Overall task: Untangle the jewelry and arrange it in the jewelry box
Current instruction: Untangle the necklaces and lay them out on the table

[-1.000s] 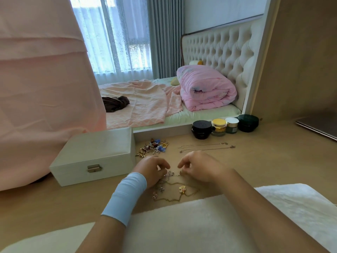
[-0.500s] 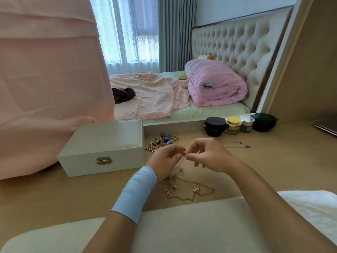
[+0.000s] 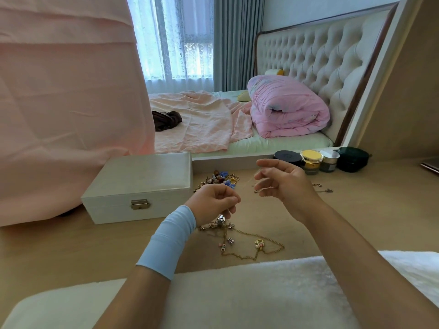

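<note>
A tangle of gold chains with small charms [image 3: 247,243] lies on the wooden floor in front of me. My left hand [image 3: 213,203], with a blue wristband, pinches a thin chain whose silver pendant [image 3: 221,219] hangs just below the fingers. My right hand [image 3: 282,181] is raised to the right with fingers spread, and a fine chain end seems to dangle from its fingertips. The white jewelry box [image 3: 140,186] sits shut to the left. A pile of colourful jewelry [image 3: 219,180] lies beside the box.
Several cosmetic jars [image 3: 311,161] stand at the back right. Two thin chains [image 3: 323,188] lie behind my right hand. A white fluffy rug [image 3: 237,293] covers the near floor. Pink fabric [image 3: 59,103] hangs at left, and a bed [image 3: 237,129] lies beyond.
Both hands rose from the floor tangle and then drew apart. The right hand opened its fingers and moved up and right, while the left kept pinching the chain.
</note>
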A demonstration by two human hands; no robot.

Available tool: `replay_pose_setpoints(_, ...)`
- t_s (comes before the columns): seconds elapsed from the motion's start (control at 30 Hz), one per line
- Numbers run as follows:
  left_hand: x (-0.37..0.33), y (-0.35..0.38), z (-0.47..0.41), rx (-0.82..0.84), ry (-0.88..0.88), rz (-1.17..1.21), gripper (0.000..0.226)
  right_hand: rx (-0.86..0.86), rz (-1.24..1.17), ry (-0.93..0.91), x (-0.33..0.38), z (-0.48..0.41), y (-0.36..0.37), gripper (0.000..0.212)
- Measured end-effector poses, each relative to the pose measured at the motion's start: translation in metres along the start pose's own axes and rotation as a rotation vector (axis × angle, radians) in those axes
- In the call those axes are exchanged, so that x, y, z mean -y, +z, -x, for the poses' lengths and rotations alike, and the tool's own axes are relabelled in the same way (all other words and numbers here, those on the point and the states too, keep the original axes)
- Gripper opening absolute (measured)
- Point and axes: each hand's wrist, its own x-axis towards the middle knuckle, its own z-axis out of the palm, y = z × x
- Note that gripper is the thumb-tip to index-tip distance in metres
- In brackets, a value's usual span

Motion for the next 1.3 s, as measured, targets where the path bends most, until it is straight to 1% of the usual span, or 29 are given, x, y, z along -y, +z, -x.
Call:
replay_pose_setpoints(0.07, -0.001, -0.001, 0.001, 0.001, -0.011, -0.007, 0.012, -0.065, -0.062, 0.005, 0.001, -0.003, -0.003, 0.022)
replay_pose_setpoints(0.23, -0.011, -0.009, 0.007, -0.004, -0.006, 0.088, 0.013, -0.250, -0.131, 0.019, 0.000, -0.011, -0.011, 0.023)
replay_pose_setpoints(0.3, -0.014, -0.012, 0.008, -0.005, -0.008, 0.122, 0.016, -0.312, -0.079, 0.035, -0.004, -0.012, -0.013, 0.022)
replay_pose_setpoints(0.37, -0.016, -0.016, 0.009, -0.017, -0.021, 0.135, 0.017, -0.326, 0.057, 0.037, -0.007, -0.011, -0.014, 0.023)
replay_pose_setpoints(0.43, -0.017, -0.020, 0.009, -0.026, -0.035, 0.125, 0.017, -0.288, 0.281, 0.018, -0.011, -0.009, -0.017, 0.026)
replay_pose_setpoints(0.53, -0.016, -0.024, 0.010, -0.033, -0.051, 0.096, 0.015, -0.109, 0.700, 0.021, -0.017, -0.006, -0.022, 0.027)
replay_pose_setpoints(0.63, -0.011, -0.022, 0.009, -0.031, -0.082, 0.019, 0.013, 0.133, 1.015, 0.139, -0.019, -0.004, -0.024, 0.023)
replay_pose_setpoints(0.7, -0.008, -0.018, 0.008, -0.021, -0.099, -0.006, 0.011, 0.229, 1.185, 0.222, -0.019, -0.005, -0.023, 0.017)
replay_pose_setpoints(0.8, -0.005, -0.009, 0.005, -0.012, -0.106, -0.049, 0.010, 0.250, 1.332, 0.278, -0.014, -0.005, -0.024, 0.014)
replay_pose_setpoints(0.9, -0.001, 0.002, 0.001, -0.022, -0.091, -0.075, 0.010, 0.210, 1.486, 0.268, -0.004, -0.001, -0.026, 0.013)
replay_pose_setpoints(0.97, 0.002, 0.009, 0.000, -0.021, -0.067, -0.080, 0.010, 0.206, 1.548, 0.241, 0.001, 0.002, -0.025, 0.015)
replay_pose_setpoints(1.03, 0.003, 0.015, -0.001, -0.017, -0.044, -0.069, 0.010, 0.240, 1.493, 0.140, 0.000, 0.002, -0.019, 0.022)
replay_pose_setpoints(1.07, 0.002, 0.017, -0.002, -0.018, -0.031, -0.063, 0.010, 0.276, 1.387, 0.079, -0.003, 0.002, -0.015, 0.027)
replay_pose_setpoints(1.1, 0.002, 0.019, -0.002, -0.021, -0.018, -0.054, 0.010, 0.331, 1.217, 0.034, -0.006, 0.003, -0.009, 0.032)
replay_pose_setpoints(1.13, 0.002, 0.020, -0.001, -0.024, -0.006, -0.043, 0.010, 0.404, 1.009, 0.034, -0.008, 0.004, -0.003, 0.034)
replay_pose_setpoints(1.17, 0.002, 0.020, -0.001, -0.028, 0.005, -0.034, 0.010, 0.469, 0.815, 0.062, -0.011, 0.006, 0.003, 0.033)
replay_pose_setpoints(1.2, 0.002, 0.019, -0.001, -0.032, 0.011, -0.029, 0.010, 0.506, 0.684, 0.097, -0.013, 0.007, 0.006, 0.030)
replay_pose_setpoints(1.23, 0.002, 0.017, 0.000, -0.035, 0.009, -0.021, 0.011, 0.522, 0.622, 0.123, -0.014, 0.008, 0.007, 0.026)
replay_pose_setpoints(1.3, 0.002, 0.010, 0.000, -0.021, -0.027, 0.021, 0.013, 0.509, 0.658, 0.119, -0.015, 0.007, 0.004, 0.019)
